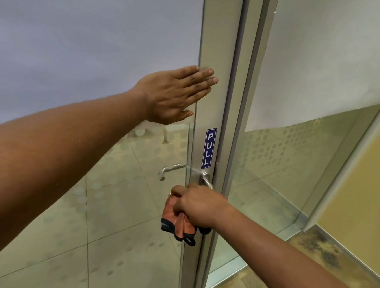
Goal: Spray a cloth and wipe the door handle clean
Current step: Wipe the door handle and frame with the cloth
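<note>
Your left hand (175, 94) lies flat and spread against the glass door (90, 43), fingertips reaching onto its metal frame (218, 43), gripping nothing. Lower on that frame, under the blue PULL sticker (209, 148), your right hand (198, 205) is closed around an orange cloth (177, 223) with a dark edge, pressed over the lever of the door handle (206, 178). Only the handle's round base and the start of the lever show above your knuckles. The cloth's loose end hangs below your fist, against the frame's left edge.
</note>
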The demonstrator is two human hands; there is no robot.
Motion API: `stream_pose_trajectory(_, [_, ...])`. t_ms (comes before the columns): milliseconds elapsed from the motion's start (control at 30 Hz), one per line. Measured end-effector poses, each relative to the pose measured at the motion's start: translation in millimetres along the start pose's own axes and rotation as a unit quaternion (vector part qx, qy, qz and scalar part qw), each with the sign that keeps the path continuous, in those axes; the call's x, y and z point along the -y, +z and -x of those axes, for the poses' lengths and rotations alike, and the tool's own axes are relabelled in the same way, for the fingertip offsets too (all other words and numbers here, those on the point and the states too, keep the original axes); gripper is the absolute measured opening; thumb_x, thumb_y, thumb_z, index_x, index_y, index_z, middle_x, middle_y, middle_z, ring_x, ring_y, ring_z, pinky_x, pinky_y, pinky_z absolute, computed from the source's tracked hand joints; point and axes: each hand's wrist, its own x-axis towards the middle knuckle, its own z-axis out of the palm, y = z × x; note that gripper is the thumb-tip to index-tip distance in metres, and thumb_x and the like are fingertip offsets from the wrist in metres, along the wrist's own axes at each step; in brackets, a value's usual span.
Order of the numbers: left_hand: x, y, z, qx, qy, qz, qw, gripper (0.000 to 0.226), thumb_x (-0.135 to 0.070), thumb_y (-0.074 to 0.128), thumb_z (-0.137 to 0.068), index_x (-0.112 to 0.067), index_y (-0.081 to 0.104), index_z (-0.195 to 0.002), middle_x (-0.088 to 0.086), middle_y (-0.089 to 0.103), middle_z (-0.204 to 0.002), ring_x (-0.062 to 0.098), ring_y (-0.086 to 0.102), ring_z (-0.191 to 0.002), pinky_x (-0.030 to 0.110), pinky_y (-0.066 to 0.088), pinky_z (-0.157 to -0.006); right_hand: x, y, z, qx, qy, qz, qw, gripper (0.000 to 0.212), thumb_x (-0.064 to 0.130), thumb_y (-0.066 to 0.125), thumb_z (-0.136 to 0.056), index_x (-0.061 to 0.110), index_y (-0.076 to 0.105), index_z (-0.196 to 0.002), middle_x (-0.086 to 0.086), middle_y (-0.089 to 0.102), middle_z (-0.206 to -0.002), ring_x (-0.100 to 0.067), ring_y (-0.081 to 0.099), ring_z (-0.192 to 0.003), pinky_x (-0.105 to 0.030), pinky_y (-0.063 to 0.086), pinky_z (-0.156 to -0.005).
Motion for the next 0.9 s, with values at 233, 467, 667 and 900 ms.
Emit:
stream_pose_trajectory(233, [0.7, 0.8, 0.2, -0.003, -0.003, -0.003, 1.000, 0.076, -0.050, -0.011, -0.099, -0.004, -0.011, -0.159, 0.018, -0.017, -0.167, 0.032, -0.016, -0.156, 0.046, 0.000, -0.129, -38.4, -15.8, 28.7, 0.003, 0.027, -0.049, 0.998, 0.029, 0.019, 0.059, -0.092, 0.028, 0.072, -0.115, 0.002, 0.056, -0.133, -0.024, 0.058, -0.111, -0.039, 0.053, -0.084])
stream_pose_trajectory(467, [0.3, -0.2, 0.2, 0.005, -0.006, -0.010, 1.000, 0.075, -0.050, -0.012, -0.099, -0.004, -0.013, -0.158, 0.017, -0.018, -0.167, 0.032, -0.017, -0.156, 0.046, 0.001, -0.129, -46.1, -39.2, 0.0, 0.021, 0.050, -0.129, 0.990, 0.031, 0.013, 0.055, -0.092, 0.024, 0.071, -0.117, 0.002, 0.063, -0.128, -0.019, 0.058, -0.113, -0.035, 0.046, -0.095])
stream_pose_trajectory(667, [-0.4, -0.4, -0.5, 0.009, -0.006, -0.007, 1.000, 0.073, -0.049, -0.010, -0.100, -0.005, -0.013, -0.158, 0.016, -0.018, -0.167, 0.031, -0.016, -0.156, 0.045, 0.001, -0.129, -27.5, -28.8, -35.7, 0.113, 0.061, -0.192, 0.973, 0.034, 0.008, 0.052, -0.087, 0.021, 0.066, -0.116, -0.001, 0.066, -0.105, -0.021, 0.057, -0.094, -0.033, 0.041, -0.075])
stream_pose_trajectory(900, [-0.2, 0.0, -0.2, 0.002, -0.003, -0.012, 1.000, 0.072, -0.048, -0.008, -0.101, -0.004, -0.012, -0.158, 0.016, -0.015, -0.167, 0.031, -0.014, -0.156, 0.046, 0.000, -0.129, -8.1, -16.9, -44.7, 0.093, 0.025, -0.157, 0.983, 0.053, 0.009, 0.052, -0.088, 0.037, 0.061, -0.132, 0.003, 0.068, -0.117, -0.019, 0.059, -0.102, -0.038, 0.050, -0.083])
